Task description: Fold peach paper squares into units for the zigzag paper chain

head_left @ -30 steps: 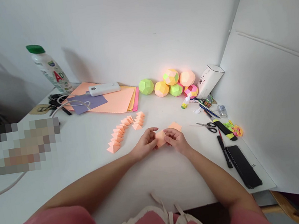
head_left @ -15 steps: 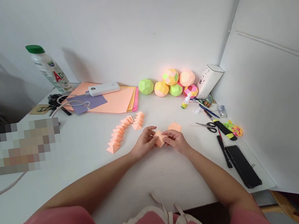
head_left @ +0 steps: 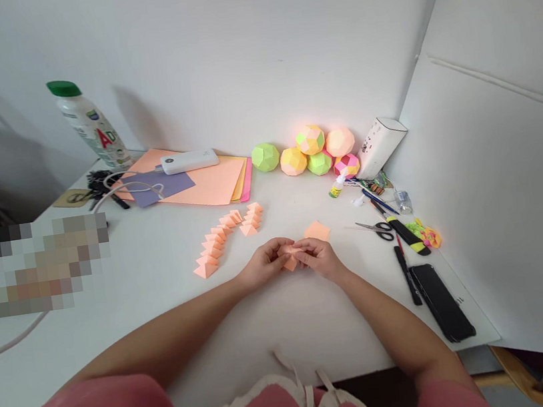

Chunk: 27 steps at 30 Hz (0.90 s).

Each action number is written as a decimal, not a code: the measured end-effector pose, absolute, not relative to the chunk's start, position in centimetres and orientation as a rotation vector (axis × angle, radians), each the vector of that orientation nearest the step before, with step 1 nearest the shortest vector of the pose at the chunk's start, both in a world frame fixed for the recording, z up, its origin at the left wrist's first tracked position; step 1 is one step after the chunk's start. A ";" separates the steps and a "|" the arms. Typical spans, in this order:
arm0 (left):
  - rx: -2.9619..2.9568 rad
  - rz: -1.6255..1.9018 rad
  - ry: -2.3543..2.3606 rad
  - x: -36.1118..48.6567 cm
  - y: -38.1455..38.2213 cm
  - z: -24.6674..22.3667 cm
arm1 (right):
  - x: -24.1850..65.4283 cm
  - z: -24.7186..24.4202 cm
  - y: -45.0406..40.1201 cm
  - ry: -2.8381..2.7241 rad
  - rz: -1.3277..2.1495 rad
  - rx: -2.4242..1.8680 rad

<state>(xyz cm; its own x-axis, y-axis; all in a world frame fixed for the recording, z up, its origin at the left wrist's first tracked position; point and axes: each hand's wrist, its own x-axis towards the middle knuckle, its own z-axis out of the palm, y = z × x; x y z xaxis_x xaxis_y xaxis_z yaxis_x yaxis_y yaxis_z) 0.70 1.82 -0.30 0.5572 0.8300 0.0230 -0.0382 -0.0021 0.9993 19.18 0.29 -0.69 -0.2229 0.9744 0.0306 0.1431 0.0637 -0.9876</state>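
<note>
Between my hands is a small peach paper piece (head_left: 291,263), partly covered by fingers. My left hand (head_left: 266,263) pinches its left side, and my right hand (head_left: 320,257) pinches its right side. Just behind my right hand lies a flat peach paper square (head_left: 316,230). To the left, folded peach paper pieces stand in a long curved row (head_left: 212,244), with a shorter row (head_left: 251,220) beside it.
Large paper sheets (head_left: 218,182) lie under a power bank (head_left: 189,162), near a bottle (head_left: 95,134). Several paper balls (head_left: 265,157) sit by the wall. Glue (head_left: 336,186), scissors (head_left: 379,229), a cutter (head_left: 407,235) and a phone (head_left: 441,301) are on the right.
The fingers of my left hand have curled in over the paper piece, which now looks folded or tilted and shows less of its surface. My hands stay in nearly the same place.
</note>
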 end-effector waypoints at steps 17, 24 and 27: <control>1.378 0.834 0.735 0.8 1.9 -0.4 | 18.8 -0.8 0.0 -1.515 1.236 -1.146; 1.290 0.832 0.660 0.8 1.8 -0.6 | 18.8 -0.6 -0.2 -1.509 1.250 -1.146; 1.253 0.848 0.656 0.8 1.8 -0.8 | 18.7 -0.6 -0.2 -1.533 1.218 -1.159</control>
